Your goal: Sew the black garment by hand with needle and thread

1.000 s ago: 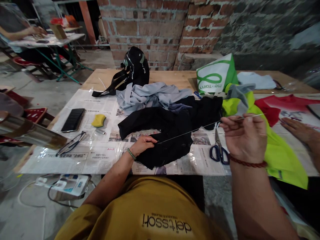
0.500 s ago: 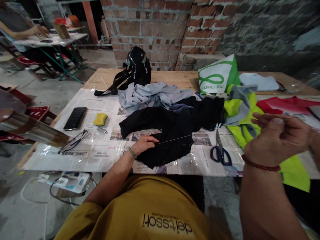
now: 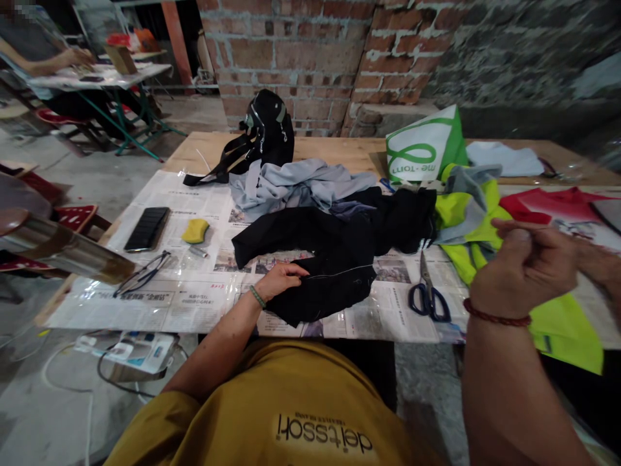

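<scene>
My left hand (image 3: 281, 279) is closed on the near part of a black garment (image 3: 334, 291) that lies spread on the newspaper. A thin pale thread (image 3: 339, 269) runs from beside my left fingertips across the black cloth to the right. My right hand (image 3: 528, 259) is raised above the table's right side, thumb and fingers pinched together. What they hold is too small to make out. Dark-handled scissors (image 3: 429, 298) lie between the garment and my right forearm, blades pointing away from me.
Grey cloth (image 3: 301, 184), a black bag (image 3: 272, 129) and a green-white bag (image 3: 427, 152) stand behind. Yellow clothing (image 3: 567, 336) lies right, near another person's arm (image 3: 601, 262). Phone (image 3: 147, 229), sponge (image 3: 195, 230), glasses (image 3: 143, 275) and metal flask (image 3: 72, 249) are left.
My right hand has shifted slightly left and its wrist has turned a little. The thread, straight and taut before, now lies slightly curved on the cloth. My left hand stays in place.
</scene>
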`<state>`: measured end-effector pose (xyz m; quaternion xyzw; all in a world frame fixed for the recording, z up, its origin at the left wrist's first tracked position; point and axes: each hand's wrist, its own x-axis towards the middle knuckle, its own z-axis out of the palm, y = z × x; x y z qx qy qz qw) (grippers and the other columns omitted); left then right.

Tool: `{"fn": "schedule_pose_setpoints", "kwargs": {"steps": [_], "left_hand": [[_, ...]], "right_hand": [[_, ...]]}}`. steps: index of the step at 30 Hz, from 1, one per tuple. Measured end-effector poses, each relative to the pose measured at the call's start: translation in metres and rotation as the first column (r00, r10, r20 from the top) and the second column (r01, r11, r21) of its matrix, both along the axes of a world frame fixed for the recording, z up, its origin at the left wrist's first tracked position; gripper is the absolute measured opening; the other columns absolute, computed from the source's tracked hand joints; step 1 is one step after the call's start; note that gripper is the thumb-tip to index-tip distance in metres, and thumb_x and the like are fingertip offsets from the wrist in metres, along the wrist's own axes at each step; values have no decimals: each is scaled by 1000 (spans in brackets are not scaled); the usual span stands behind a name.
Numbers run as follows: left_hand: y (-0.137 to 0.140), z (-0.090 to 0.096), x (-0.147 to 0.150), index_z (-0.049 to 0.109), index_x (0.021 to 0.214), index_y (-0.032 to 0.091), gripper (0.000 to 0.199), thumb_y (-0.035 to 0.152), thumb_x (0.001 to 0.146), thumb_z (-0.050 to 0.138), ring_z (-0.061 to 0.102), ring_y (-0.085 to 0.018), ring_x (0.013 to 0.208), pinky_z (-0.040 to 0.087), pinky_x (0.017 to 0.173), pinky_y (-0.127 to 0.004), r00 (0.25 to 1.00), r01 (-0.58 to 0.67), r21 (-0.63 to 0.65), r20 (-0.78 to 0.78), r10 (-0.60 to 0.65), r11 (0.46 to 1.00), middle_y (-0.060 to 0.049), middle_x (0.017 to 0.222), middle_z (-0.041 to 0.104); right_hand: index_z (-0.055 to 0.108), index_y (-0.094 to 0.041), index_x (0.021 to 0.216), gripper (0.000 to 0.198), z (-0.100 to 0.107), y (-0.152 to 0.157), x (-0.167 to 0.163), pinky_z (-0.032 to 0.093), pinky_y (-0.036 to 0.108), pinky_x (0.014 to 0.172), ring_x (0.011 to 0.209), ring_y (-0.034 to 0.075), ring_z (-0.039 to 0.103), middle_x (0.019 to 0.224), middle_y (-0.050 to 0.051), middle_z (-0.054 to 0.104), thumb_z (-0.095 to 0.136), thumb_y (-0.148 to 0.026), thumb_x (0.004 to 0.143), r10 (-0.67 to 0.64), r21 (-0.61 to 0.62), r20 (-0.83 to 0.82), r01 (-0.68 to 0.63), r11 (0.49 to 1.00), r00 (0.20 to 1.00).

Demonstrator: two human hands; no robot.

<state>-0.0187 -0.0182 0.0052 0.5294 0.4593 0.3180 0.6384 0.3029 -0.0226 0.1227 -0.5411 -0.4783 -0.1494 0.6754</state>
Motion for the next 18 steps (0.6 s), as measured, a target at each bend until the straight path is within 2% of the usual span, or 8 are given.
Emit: {"fn": "schedule_pose_setpoints", "kwargs": {"steps": [3,4,6,9,10,12,14,18], "left_hand": [[0,1,0,69,86,12,27,15,61,59,51,-9,62,38,61,-20,1000,20,28,-7,-20,999,1,68,60],[0,1,0,69,87,12,27,15,61,60,50,-8,61,37,60,-20,1000,29,43,-13,-28,999,1,67,59],[0,2,0,69,89,12,28,18,63,62,49,-8,61,37,60,-20,999,43,72,-31,-40,996,2,67,57],[0,5,-1,68,93,12,30,21,65,63,52,-10,64,39,63,-21,995,59,122,-92,-48,991,0,71,59],[0,7,-2,68,93,12,30,21,65,63,53,-10,67,40,64,-22,990,68,151,-133,-48,986,-1,74,60],[-1,12,-4,68,95,13,30,21,66,63,55,-13,73,42,68,-23,969,96,224,-244,-39,970,-3,79,63],[-3,18,-9,67,98,15,32,20,67,64,56,-14,76,44,71,-24,924,144,284,-382,-25,948,-3,82,64],[-6,27,-21,66,102,20,36,24,66,65,53,-10,64,42,61,-20,809,251,237,-584,-69,939,0,78,63]], "right_hand": [[62,-14,84,14,-23,-5,-27,50,34,71,69,16,64,74,4,65,51,-23,84,205,-162,-112,-222,961,972],[61,-15,84,13,-33,-8,-40,51,33,68,68,15,64,73,3,64,52,-24,83,306,-230,-191,-346,910,933],[60,-17,85,13,-57,-13,-70,51,32,72,72,15,65,75,2,65,52,-27,83,444,-339,-334,-546,766,831],[60,-19,87,17,-93,-11,-103,52,31,70,69,15,66,75,1,66,54,-34,80,503,-405,-552,-740,536,666],[60,-19,86,19,-104,-6,-107,52,31,70,69,15,66,75,1,66,54,-35,80,490,-409,-595,-765,497,637],[60,-19,86,21,-123,7,-106,52,32,70,69,16,66,75,1,66,53,-37,79,462,-444,-608,-759,476,646],[60,-19,86,22,-136,20,-94,51,33,72,70,17,66,76,2,66,52,-38,79,448,-509,-535,-697,505,716],[62,-18,87,24,-147,35,-64,49,35,76,77,19,65,80,5,68,49,-37,80,415,-593,-280,-496,634,865]]}}
